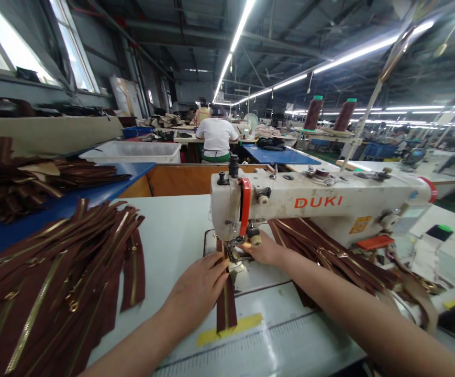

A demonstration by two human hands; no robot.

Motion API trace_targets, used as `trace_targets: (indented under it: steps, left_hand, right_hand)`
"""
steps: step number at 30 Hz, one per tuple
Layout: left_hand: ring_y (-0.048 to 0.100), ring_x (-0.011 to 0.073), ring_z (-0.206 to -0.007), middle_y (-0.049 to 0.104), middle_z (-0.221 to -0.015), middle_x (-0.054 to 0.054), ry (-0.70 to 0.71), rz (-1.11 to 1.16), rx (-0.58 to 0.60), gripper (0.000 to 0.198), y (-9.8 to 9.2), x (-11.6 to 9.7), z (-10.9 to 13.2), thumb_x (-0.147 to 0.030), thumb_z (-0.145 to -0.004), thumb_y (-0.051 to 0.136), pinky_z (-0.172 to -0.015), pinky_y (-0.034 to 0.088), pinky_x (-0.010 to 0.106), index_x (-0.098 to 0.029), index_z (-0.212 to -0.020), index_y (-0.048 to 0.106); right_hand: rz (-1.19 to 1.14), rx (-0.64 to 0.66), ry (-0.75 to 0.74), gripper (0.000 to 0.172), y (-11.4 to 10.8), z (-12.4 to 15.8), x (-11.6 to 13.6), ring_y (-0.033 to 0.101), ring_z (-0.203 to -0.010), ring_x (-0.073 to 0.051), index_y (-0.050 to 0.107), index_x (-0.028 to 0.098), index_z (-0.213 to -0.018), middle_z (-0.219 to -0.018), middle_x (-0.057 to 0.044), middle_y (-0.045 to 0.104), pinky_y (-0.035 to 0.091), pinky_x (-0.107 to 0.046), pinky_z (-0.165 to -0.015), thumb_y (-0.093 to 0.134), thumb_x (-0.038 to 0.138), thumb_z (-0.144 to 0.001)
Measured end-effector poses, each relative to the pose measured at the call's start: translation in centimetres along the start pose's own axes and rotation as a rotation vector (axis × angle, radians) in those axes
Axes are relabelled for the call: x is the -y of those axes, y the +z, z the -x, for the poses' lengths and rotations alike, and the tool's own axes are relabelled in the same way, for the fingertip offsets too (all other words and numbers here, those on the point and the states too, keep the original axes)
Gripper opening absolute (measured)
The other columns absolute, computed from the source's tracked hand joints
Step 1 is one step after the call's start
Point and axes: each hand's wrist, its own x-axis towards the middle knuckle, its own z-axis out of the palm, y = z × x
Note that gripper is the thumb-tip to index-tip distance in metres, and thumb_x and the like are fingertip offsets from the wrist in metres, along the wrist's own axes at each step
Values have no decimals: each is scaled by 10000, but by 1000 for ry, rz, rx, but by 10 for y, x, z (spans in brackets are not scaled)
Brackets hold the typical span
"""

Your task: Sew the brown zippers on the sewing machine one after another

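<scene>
A brown zipper (226, 309) with a gold-toned strip down its middle runs lengthwise under the needle area of a white sewing machine (274, 196). My left hand (198, 283) is closed at the zipper's left edge, its fingertips on the tape just in front of the presser foot (233, 251). From the right, my right hand (264, 248) reaches in behind the needle area, close to the foot. The machine's head and knobs partly cover its fingers, so its grip is not visible. More brown zippers (309, 241) lie under the machine arm, behind my right forearm.
A large pile of brown zippers (54, 283) covers the table's left side. Yellow tape (211, 336) and a printed ruler (251, 343) mark the front. Further brown pieces (46, 173) lie on a blue table. Thread cones (313, 114) stand behind; a person in white (216, 136) sits ahead.
</scene>
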Motion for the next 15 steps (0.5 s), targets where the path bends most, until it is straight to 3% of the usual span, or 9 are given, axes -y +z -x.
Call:
trace_targets:
  steps: [6,15]
  left_hand:
    - [570,227,-1120,643,-1174,93,-67,48,8,287,5,1,2,-170,-930,408,-966,487,407,-155,-1137,606]
    - [553,217,-1162,645,-1194,69,-81,40,29,308,7,0,6,-215,-954,383,-989,474,394,-161,-1160,605]
  right_hand:
    - [-148,69,-107,141,12,-9,-4,623,-986,-205,699,232,-791,-911,-8,711,493,-315,-879,598,324,-827]
    - [-250,70,-137,185,17,-12,-11,596,-1068,-199,675,193,-942,-1086,-44,678,484,-329,-927,596,309,-821]
